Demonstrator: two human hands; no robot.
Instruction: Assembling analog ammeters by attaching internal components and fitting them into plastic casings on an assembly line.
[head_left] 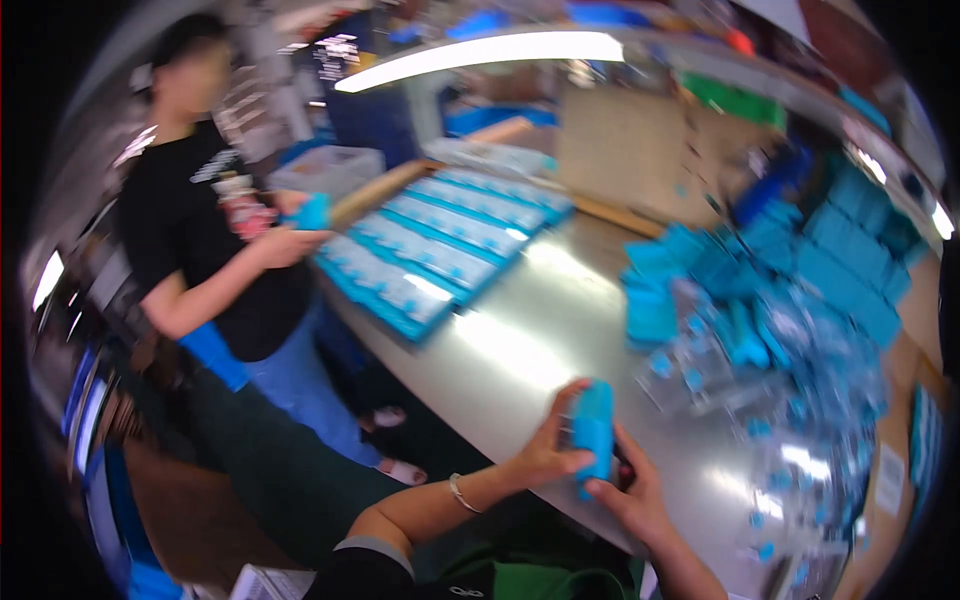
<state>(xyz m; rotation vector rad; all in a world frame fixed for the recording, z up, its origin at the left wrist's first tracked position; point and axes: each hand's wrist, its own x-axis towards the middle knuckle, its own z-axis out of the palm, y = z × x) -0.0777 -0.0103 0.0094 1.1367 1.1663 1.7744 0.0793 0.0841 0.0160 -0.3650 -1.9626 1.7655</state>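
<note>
Close to the table's near edge, my left hand (553, 446) is closed round a small bright-blue box (594, 430), held upright with its long side toward me. My right hand (637, 490) grips the same box at its lower right, the thumb at the bottom end and the fingers along the side. A small dark reddish spot shows between the right fingers, too blurred to name. Both hands are just above the shiny metal tabletop (510, 350). The box's far side is hidden.
Blue-and-white packs lie in rows on a tray (440, 245) at the far left. Blue boxes (850, 260) and pouches pile up at the right, with clear plastic packs (800, 450) in front. A person (235, 220) stands at the left, holding a blue piece (310, 212).
</note>
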